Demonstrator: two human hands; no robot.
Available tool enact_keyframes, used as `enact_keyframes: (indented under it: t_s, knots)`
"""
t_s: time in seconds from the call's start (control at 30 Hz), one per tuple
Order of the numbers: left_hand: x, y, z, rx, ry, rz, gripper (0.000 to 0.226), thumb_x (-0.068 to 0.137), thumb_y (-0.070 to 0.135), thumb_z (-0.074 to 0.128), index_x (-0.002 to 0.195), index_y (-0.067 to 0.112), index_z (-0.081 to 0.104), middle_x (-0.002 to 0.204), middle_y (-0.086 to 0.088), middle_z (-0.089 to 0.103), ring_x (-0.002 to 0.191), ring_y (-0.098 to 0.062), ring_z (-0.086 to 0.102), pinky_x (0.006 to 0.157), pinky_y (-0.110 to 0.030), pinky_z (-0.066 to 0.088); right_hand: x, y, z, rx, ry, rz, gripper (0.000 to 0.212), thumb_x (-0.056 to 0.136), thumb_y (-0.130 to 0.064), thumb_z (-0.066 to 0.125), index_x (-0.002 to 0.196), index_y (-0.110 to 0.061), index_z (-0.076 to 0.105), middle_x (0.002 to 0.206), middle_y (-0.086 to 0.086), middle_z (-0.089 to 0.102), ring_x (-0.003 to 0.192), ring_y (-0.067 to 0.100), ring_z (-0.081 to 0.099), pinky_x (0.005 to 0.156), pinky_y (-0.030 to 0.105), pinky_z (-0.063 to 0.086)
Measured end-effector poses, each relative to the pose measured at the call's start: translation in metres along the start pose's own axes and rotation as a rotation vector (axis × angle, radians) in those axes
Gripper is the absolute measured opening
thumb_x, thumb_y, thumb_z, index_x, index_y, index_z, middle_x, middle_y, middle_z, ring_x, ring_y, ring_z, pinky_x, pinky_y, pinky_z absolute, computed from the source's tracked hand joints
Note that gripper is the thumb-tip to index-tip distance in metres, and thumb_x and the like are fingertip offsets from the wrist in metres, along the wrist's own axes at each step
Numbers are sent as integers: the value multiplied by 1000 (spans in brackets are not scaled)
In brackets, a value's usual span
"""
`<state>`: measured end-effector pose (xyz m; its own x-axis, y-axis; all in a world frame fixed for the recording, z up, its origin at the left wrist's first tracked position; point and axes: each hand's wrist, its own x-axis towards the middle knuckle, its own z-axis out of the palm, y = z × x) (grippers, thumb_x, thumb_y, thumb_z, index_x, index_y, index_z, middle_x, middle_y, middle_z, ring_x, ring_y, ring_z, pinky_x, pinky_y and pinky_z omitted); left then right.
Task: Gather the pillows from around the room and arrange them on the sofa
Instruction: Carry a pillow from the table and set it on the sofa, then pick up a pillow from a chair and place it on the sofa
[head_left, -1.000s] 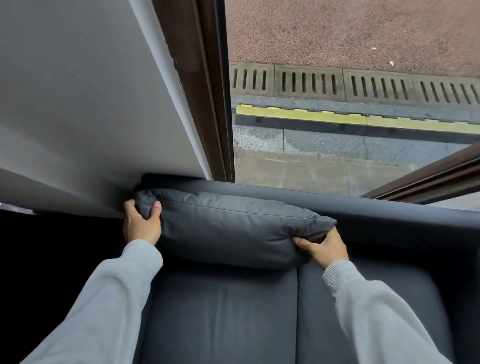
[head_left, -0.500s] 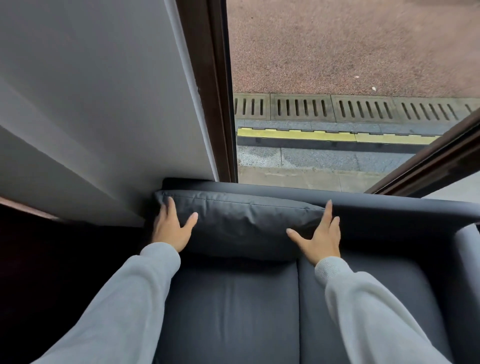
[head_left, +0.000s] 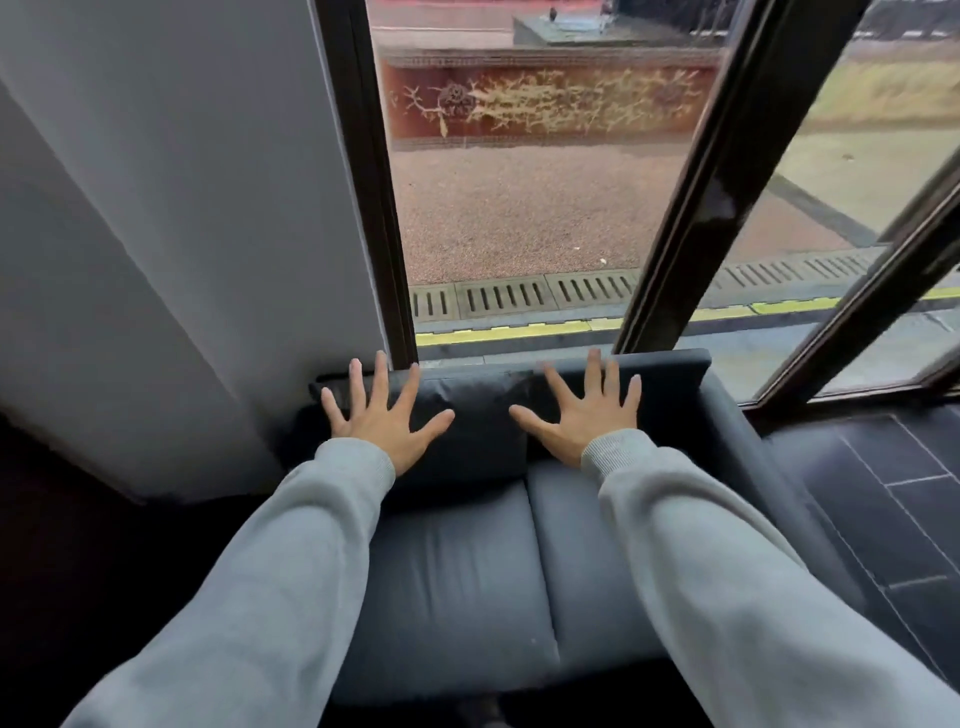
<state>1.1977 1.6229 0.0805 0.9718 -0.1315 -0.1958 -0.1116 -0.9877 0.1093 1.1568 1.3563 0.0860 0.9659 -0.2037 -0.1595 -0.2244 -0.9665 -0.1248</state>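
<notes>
A ground-floor lounge or waiting room: a dark grey fabric two-seat sofa (head_left: 467, 571) backs against tall dark-framed windows (head_left: 519, 182) beside a white wall (head_left: 156, 208), dark floor tiles (head_left: 893, 499) at right, and paving with slotted drain grates (head_left: 524, 296) lies just outside.

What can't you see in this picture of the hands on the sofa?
- Head view: the pillow's lower left part is covered by the left hand.
- Whether the right hand touches the pillow or the sofa backrest: both are the same dark grey, and the edge is blurred.
- The sofa's front is cut off by the bottom edge and hidden by the sleeves.
- Other pillows: none in view.
</notes>
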Motion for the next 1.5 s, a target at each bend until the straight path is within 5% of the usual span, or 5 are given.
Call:
enact_keyframes:
  t_s: [0.27, 0.63, 0.9, 1.13, 1.5]
  knots:
    - [-123, 114, -48, 48, -11, 234, 95, 74, 96, 2, 155, 53, -22, 164, 1, -39, 150, -32, -38, 117, -68, -17, -152, 79, -81, -26, 21, 168, 124, 45, -104, -16, 158, -55, -3, 173, 13, -8, 158, 35, -11, 114, 64, -20]
    - [-261, 337, -75, 81, -13, 599, 98, 75, 98, 8, 158, 52, -15, 167, 3, -34, 154, -31, -30, 117, -68, -14, -349, 265, -156, 52, 164, 550, 109, 64, -103, 5, 160, -52, 1, 172, 14, -10, 156, 37, -17, 116, 64, -19]
    - [-405, 531, -50, 90, -54, 840, 114, 55, 103, -4, 156, 53, -18, 164, 4, -40, 151, -30, -35, 114, -69, -18, -535, 438, -155, 49, 183, 798, 105, 69, -102, 6, 160, -51, -4, 171, 16, -18, 156, 36, -21, 116, 63, -23]
    - [-555, 699, 0, 93, -79, 1056, 101, 69, 101, 5, 155, 53, -18, 164, 3, -40, 151, -29, -35, 117, -69, -17, -710, 580, -142, 85, 190, 1034, 105, 66, -101, 4, 159, -52, -6, 171, 15, -19, 155, 37, -23, 115, 63, -24]
    - [-746, 884, 83, 185, -140, 1371, 109, 56, 103, 2, 154, 58, -16, 166, 5, -36, 153, -28, -32, 116, -67, -18, -921, 712, -90, 209, 150, 1409, 93, 80, -94, 13, 161, -50, -3, 172, 17, -12, 156, 40, -17, 118, 63, -19]
